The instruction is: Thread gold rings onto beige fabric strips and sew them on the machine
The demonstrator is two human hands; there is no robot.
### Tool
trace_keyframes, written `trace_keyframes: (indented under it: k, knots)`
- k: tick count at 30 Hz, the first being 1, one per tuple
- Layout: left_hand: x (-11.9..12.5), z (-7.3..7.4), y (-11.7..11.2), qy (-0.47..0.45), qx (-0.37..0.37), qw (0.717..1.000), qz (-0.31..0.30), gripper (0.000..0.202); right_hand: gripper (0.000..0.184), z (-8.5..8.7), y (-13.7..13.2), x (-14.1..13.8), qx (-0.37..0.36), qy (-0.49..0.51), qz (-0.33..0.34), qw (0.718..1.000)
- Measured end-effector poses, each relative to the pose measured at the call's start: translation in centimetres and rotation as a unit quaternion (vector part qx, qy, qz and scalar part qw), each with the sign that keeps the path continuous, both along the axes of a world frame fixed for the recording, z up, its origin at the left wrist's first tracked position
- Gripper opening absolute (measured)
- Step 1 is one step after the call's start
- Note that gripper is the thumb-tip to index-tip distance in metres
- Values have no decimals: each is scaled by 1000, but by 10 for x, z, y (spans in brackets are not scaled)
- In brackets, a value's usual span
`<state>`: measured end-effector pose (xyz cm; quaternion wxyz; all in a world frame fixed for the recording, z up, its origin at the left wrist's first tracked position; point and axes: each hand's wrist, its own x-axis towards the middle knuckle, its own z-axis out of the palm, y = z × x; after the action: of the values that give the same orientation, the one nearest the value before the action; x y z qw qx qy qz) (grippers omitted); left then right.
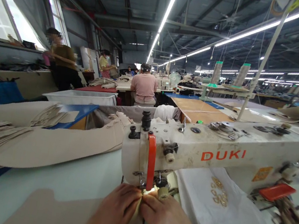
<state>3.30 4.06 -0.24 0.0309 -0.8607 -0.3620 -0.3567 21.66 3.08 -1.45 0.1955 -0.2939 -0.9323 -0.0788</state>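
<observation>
A white sewing machine [217, 149] marked DUKI stands across the table in front of me. Both my hands sit under its head at the needle. My left hand [120, 207] rests with fingers pressed down on a beige fabric piece [59, 213] that spreads to the lower left. My right hand [163, 214] pinches the same fabric right beside the presser foot [151, 188]. The fingertips of both hands meet at the lit spot under the needle.
Stacks of beige cut pieces [6, 138] lie on the left. Several small metal rings [218, 193] rest on white cloth to the right, near a red tray [277, 191]. Thread cones [216, 73] stand behind. Other people work at tables farther back.
</observation>
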Motion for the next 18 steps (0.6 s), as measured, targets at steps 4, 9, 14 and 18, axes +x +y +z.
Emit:
trace_keyframes:
  k: [4,9,14,18]
  knots:
    - [0,-2,-1,0,-17,1000,3,23,16,-6,1,1,20,13,-6,1000]
    - [-3,-3,-5,21,-30,999,9,25,12,0,-5,2,14,16,17,1000]
    - [-9,-5,-12,76,-6,997,16,26,9,11,-14,5,-19,-12,49,999]
    - [-11,-4,-19,131,13,991,28,31,9,16,-15,7,-28,-25,46,998]
